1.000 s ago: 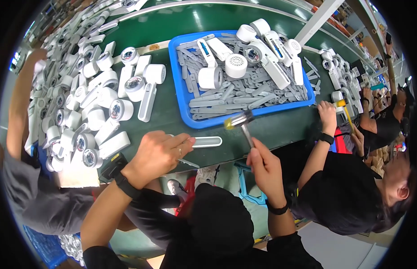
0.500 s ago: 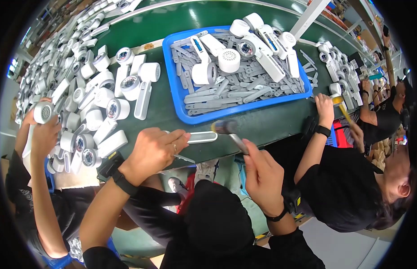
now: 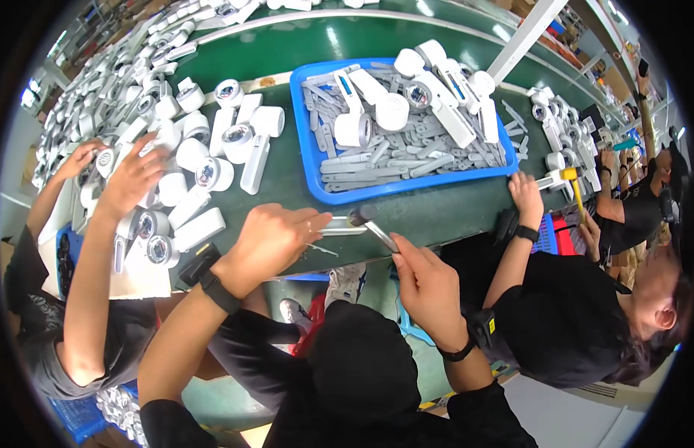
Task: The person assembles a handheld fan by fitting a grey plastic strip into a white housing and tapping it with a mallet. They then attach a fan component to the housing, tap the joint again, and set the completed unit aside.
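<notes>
Left hand (image 3: 269,243) holds the white handle (image 3: 339,231) mid-frame, right hand (image 3: 427,287) grips a hammer (image 3: 378,235). That hammer's swung down-left over the handle's right end since a second ago, so I'd guess tapping's underway; can't tell if they touch.

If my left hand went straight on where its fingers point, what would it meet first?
Beyond the long, narrow white piece it holds, your left hand would probably meet the silver-handled, dark-headed hammer in your right hand first, though exact depth is unclear.
</notes>
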{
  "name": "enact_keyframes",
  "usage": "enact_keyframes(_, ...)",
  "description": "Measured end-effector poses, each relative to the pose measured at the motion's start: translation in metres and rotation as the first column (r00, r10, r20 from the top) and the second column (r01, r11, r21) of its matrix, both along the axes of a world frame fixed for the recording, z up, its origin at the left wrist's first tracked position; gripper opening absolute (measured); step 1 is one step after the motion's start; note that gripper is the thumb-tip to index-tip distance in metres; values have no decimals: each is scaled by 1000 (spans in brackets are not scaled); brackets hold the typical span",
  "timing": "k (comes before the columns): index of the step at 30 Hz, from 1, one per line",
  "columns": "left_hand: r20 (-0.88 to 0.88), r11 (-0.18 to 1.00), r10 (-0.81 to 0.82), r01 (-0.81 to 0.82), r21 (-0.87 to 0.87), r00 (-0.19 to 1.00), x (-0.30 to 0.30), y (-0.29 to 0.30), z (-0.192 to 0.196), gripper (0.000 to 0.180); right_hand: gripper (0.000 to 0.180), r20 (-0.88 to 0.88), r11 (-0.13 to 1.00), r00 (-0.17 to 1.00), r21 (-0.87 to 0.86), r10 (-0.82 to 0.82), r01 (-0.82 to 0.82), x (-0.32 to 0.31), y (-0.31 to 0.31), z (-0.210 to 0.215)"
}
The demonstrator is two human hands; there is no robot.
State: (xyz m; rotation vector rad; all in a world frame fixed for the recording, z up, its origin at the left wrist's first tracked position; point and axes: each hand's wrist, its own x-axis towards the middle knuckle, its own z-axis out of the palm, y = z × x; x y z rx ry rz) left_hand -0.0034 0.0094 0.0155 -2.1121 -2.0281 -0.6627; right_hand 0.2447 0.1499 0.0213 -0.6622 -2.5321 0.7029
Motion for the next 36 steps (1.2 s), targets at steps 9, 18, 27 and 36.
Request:
enact_keyframes(9,-43,957,-129,113,-267,991,-35,-14,15,27,36,-99,874,994,-486,-40,-14,10,10,-11)
enact_keyframes(18,590,717,578,-696,-38,564,44,-96,-10,26,28,-134,961,979,-207,157,-182,-37,4,-3)
enact_keyframes(27,224,695,669,-703,149,709,80,-59,-47,59,28,-76,970,973,125,218,-207,-70,-7,-6)
enact_keyframes(36,71,714,679,-679,172,731,73,-57,-51,61,26,-64,967,980,191,187,-172,-77,-13,3)
